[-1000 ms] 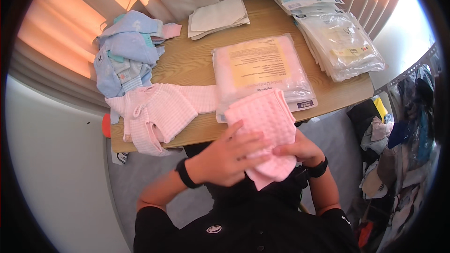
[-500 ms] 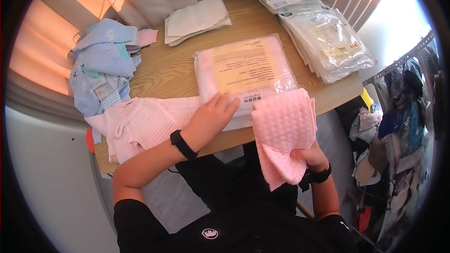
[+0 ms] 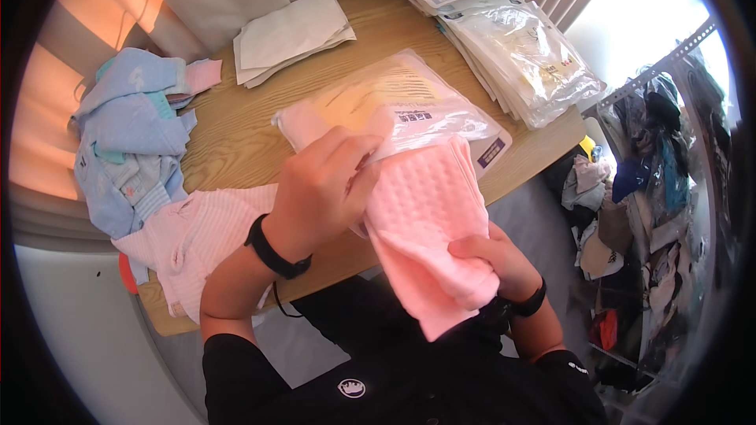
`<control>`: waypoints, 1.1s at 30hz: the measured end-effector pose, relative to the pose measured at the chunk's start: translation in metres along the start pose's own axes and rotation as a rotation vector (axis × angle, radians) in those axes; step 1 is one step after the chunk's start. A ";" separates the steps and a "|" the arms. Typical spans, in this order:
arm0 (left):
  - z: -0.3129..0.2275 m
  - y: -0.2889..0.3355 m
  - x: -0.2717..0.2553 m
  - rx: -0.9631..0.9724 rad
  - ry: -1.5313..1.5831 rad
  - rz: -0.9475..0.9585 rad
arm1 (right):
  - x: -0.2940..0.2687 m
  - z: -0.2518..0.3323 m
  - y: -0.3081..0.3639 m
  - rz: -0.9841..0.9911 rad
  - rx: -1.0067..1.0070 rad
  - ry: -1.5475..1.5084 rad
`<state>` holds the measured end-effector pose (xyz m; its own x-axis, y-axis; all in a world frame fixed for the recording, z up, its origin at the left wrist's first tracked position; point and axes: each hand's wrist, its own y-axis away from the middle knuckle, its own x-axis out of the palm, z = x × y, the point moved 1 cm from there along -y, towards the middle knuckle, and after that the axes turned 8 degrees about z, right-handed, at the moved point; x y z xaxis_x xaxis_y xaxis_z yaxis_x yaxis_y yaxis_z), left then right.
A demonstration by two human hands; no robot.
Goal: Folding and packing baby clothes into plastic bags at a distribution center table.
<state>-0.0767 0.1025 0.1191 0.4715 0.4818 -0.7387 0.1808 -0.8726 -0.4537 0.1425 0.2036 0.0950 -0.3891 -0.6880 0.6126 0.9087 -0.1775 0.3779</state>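
Observation:
My right hand [image 3: 508, 264] grips a folded pink quilted cloth garment [image 3: 425, 224], its thumb on top and fingers beneath. The folded end of the garment lies against the near edge of a clear plastic bag [image 3: 461, 122] with folded clothing and a yellow printed panel inside. At that edge, my left hand [image 3: 319, 189] is closed with the thumb and fingers pinching the bag's film, which is lifted. Part of the bag's mouth is hidden behind the left hand and the garment. Left of my left forearm, a pink-striped baby garment [image 3: 201, 236] lies loosely on the table.
Blue baby clothes [image 3: 134, 138] are heaped at the table's left end. White flat sheets [image 3: 291, 35] lie at the back. Bagged garments [image 3: 524, 63] are stacked at the back right of the wooden table [image 3: 228, 138]. A rack with clothes and caps [image 3: 654, 197] stands right.
My left hand has gone from lying flat on the bag to pinching and lifting its near edge. The right hand has brought the pink garment left, against the bag.

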 end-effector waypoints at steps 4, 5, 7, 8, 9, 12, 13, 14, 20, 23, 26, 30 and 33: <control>0.001 0.003 -0.006 -0.012 0.041 -0.086 | 0.017 0.002 -0.013 -0.032 0.067 -0.066; 0.000 0.002 -0.010 -0.061 0.077 -0.123 | 0.014 -0.003 -0.018 -0.056 0.129 -0.055; 0.007 0.000 -0.013 -0.076 0.143 -0.166 | 0.009 -0.010 -0.028 -0.031 0.218 -0.052; 0.010 -0.001 -0.015 -0.096 0.208 -0.209 | 0.006 -0.012 -0.030 -0.033 0.212 -0.053; 0.011 -0.001 -0.017 -0.100 0.208 -0.206 | 0.005 -0.015 -0.029 -0.017 0.194 0.010; 0.017 -0.003 -0.026 -0.095 0.239 -0.215 | 0.024 -0.014 -0.025 -0.066 0.105 -0.006; 0.020 -0.004 -0.029 -0.054 0.217 -0.179 | 0.033 -0.006 -0.023 -0.083 0.084 -0.003; 0.021 -0.003 -0.031 -0.012 0.196 -0.143 | 0.037 -0.001 -0.022 -0.100 0.063 0.000; 0.016 0.000 -0.045 0.066 0.049 -0.048 | 0.046 0.011 -0.042 -0.113 -0.099 -0.051; 0.009 0.001 -0.048 0.159 -0.031 -0.055 | 0.038 0.013 -0.063 -0.073 -0.126 0.063; 0.009 -0.001 -0.049 0.138 0.073 -0.125 | 0.026 0.010 -0.077 0.062 -0.131 -0.043; 0.014 -0.002 -0.048 0.117 0.067 -0.147 | 0.017 -0.007 -0.099 -0.125 -0.174 -0.061; 0.013 -0.001 -0.039 0.107 0.009 -0.054 | 0.017 -0.005 -0.104 -0.085 -0.250 0.023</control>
<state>-0.1067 0.0854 0.1422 0.4713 0.5268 -0.7073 0.1134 -0.8315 -0.5438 0.0420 0.2065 0.0624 -0.4649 -0.6782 0.5692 0.8831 -0.4017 0.2426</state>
